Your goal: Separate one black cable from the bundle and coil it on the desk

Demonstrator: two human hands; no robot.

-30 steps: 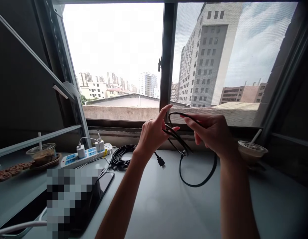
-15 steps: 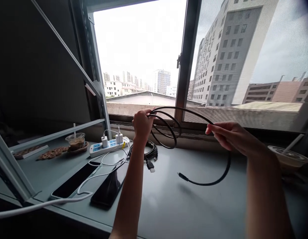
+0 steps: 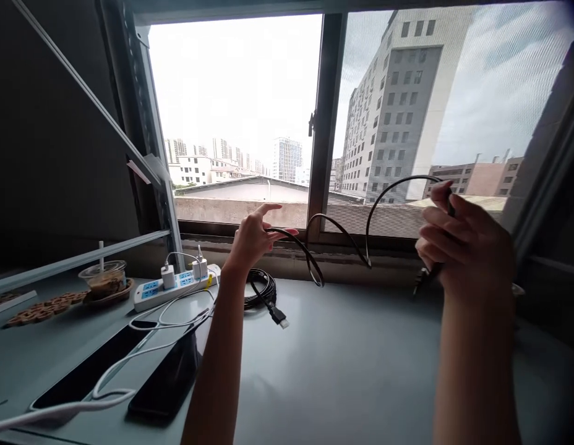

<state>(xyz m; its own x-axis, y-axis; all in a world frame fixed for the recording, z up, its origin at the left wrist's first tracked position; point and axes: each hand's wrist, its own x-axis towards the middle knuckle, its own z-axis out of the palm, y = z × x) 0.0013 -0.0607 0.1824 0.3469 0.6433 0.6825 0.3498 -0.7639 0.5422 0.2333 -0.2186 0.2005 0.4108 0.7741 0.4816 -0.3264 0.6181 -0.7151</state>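
Note:
A thin black cable (image 3: 345, 228) hangs in loose waves above the table between my two hands. My left hand (image 3: 253, 240), at the middle, holds one part of it; the thumb and index finger are stretched apart, and the cable comes out between them. At the right, my right hand (image 3: 458, 241) is closed in a fist round the other part, raised a little higher. A dark plug end (image 3: 421, 281) pokes out below that fist. Behind my left forearm lies a second, coiled black cable (image 3: 263, 290) with an HDMI-like plug (image 3: 279, 317) on the table.
Two dark phones (image 3: 164, 377) lie on the grey table (image 3: 342, 371) at the left, with white charging cables (image 3: 115, 364) across them. A power strip (image 3: 175, 287) with chargers, a drink cup (image 3: 104, 278) and brown mats (image 3: 46, 309) stand behind. A window (image 3: 320, 123) closes the back.
My right hand has gone from a pinch to a fist and risen. The cable loops near my left hand have opened into waves, and my left fingers have spread. The view has turned right.

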